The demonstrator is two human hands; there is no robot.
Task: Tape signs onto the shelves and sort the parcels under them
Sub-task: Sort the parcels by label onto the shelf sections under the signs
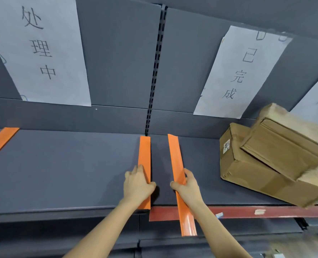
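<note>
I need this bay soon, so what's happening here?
A person's left hand grips an upright orange divider strip on the dark grey shelf. The right hand grips a second orange strip, which sticks out past the shelf's front edge. The back panel already carries taped white paper signs. Two brown cardboard parcels sit stacked at the right.
</note>
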